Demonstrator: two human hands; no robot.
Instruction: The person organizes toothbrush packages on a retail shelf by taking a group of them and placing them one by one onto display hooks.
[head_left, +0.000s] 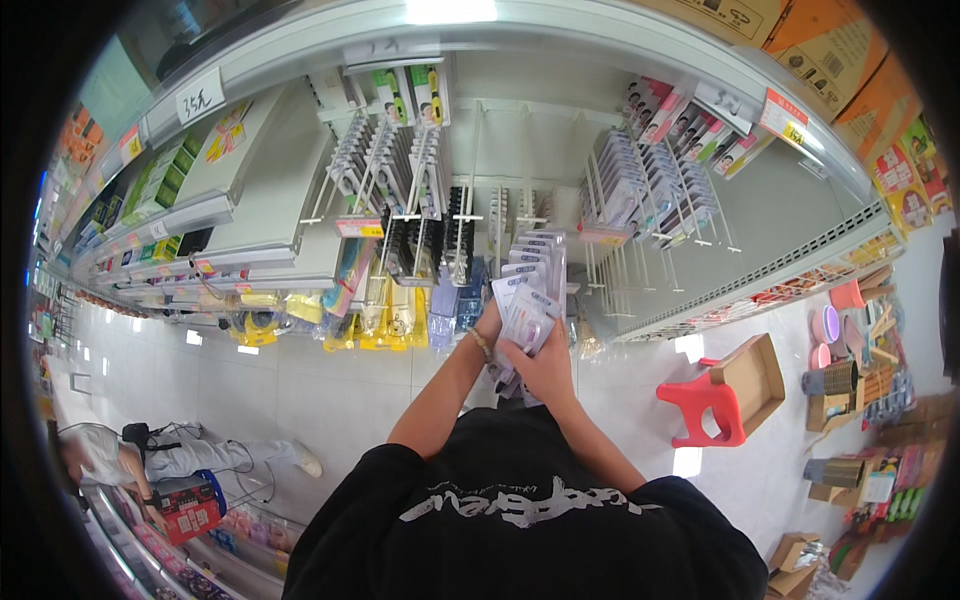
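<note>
Several flat blister packs [529,316] with white and bluish cards are fanned out in front of my chest. My left hand [488,322], with a beaded bracelet at the wrist, grips them from the left side, its fingers mostly hidden behind the cards. On the right edge, my right hand [543,368] is closed round the lower part of the packs, thumb across the front. Just beyond my hands hangs a row of similar clear packs [545,258]; whether it touches the held ones I cannot tell. What is sealed inside the packs is too small to name.
A shelf rack with metal hooks carries carded packs on the left [385,165] and right [640,185]. Yellow packs [395,310] hang low. A red stool [705,410] with a cardboard box [758,382] stands at right. Another person [190,460] is at lower left, beside a red box [190,508].
</note>
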